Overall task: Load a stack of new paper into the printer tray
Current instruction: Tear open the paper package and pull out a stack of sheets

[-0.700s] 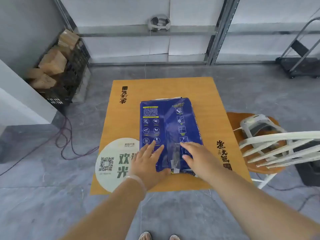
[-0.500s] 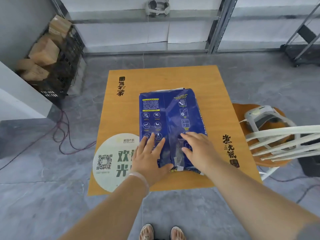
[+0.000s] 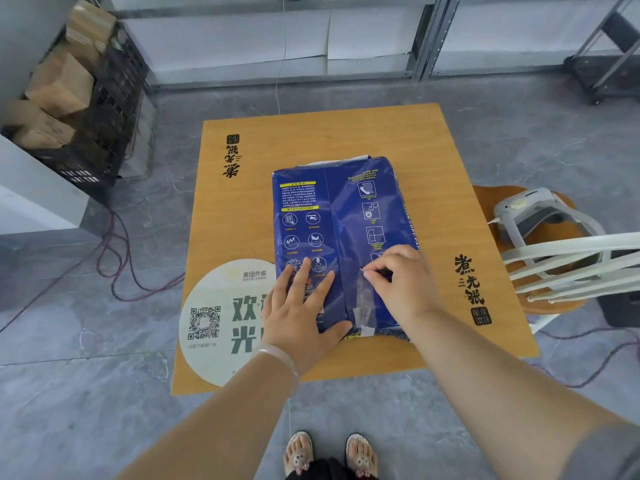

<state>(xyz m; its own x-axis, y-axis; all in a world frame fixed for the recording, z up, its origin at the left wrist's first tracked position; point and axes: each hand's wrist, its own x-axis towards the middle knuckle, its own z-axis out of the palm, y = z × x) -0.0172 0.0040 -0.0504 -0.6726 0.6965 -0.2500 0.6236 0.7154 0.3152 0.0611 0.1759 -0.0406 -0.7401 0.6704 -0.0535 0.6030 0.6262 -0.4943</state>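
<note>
Now right hand (image 3: 398, 282) is shifted up blue paper ream (image 3: 341, 237), fingertips pinched on clear tape strip (image 3: 364, 299); left hand (image 3: 301, 306) is kept flat, fingers spread, on wrapper.

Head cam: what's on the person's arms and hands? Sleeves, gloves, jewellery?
Both hands bare, no gloves. The left hand has a thin translucent bangle at the wrist; its forearm is bare. The right hand has nothing on wrist or fingers; a grey sleeve edge shows near the upper arm.

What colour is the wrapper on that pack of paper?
Dark blue, with white and yellow print; the paper pack shows clearly in the head view.
</note>
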